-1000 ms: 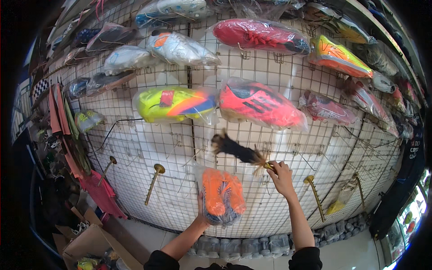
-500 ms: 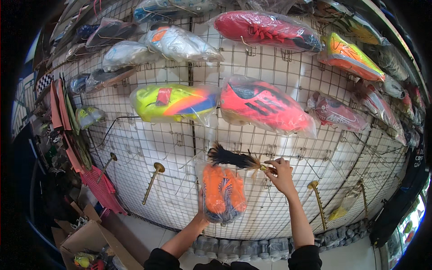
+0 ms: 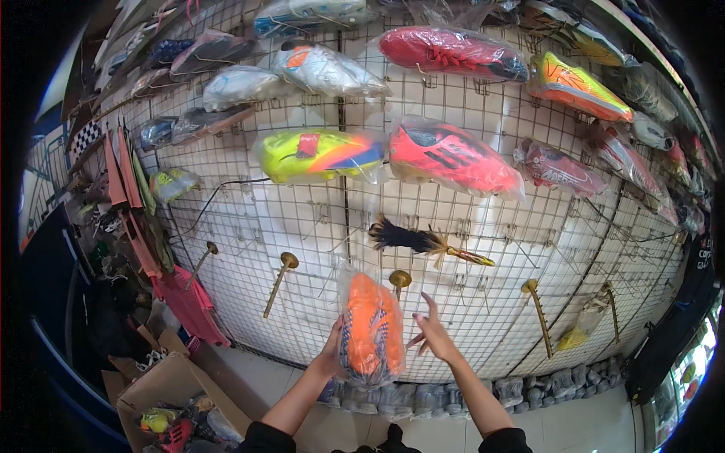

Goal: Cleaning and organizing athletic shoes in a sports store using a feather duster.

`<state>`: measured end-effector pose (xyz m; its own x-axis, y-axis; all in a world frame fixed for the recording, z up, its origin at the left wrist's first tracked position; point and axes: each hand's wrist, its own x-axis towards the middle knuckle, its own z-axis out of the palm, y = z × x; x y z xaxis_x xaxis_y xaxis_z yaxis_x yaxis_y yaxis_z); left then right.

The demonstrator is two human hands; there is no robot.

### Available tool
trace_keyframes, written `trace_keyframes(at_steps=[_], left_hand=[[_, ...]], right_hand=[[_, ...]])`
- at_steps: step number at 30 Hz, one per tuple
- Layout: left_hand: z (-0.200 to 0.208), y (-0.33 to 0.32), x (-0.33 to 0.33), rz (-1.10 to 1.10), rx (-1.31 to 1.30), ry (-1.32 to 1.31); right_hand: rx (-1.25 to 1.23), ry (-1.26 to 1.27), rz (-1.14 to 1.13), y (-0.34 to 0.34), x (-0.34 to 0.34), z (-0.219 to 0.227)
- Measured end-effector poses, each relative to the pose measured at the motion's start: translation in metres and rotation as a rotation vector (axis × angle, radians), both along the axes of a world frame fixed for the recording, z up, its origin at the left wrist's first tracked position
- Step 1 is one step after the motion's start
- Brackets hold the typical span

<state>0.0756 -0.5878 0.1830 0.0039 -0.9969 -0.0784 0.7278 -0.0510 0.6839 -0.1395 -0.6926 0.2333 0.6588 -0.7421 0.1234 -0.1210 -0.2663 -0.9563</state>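
My left hand (image 3: 331, 346) grips the left side of a clear plastic bag holding a pair of orange shoes (image 3: 370, 325) with blue patterned parts. Just right of the bag, my right hand (image 3: 431, 332) is free, its fingers spread and apart from the plastic. Above them a feather duster (image 3: 411, 240) with dark feathers and a yellow-and-red handle lies sideways against the wire grid (image 3: 483, 302). Behind the top of the bag, a brass-coloured peg (image 3: 399, 280) sticks out from the grid.
Bagged shoes hang in rows above, among them a yellow one (image 3: 321, 157) and a pink one (image 3: 453, 157). More pegs (image 3: 287, 261) jut out on both sides. An open cardboard box (image 3: 177, 377) stands at lower left. Grey dumbbells (image 3: 396, 400) line the wall's foot.
My right hand has let go of the feather duster's handle and come down beside the bagged shoes. The duster stays on the grid. The view has shifted slightly.
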Motion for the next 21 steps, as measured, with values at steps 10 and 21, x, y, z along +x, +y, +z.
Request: trace_keyframes(at_steps=[10, 21], left_hand=[[-0.012, 0.081, 0.036, -0.365, 0.304, -0.103], [0.024, 0.142, 0.047, 0.179, -0.213, 0.137]], right_hand=[[0.721, -0.231, 0.413, 0.066, 0.026, -0.055], [0.698, -0.862, 0.213, 0.086, 0.101, -0.078]])
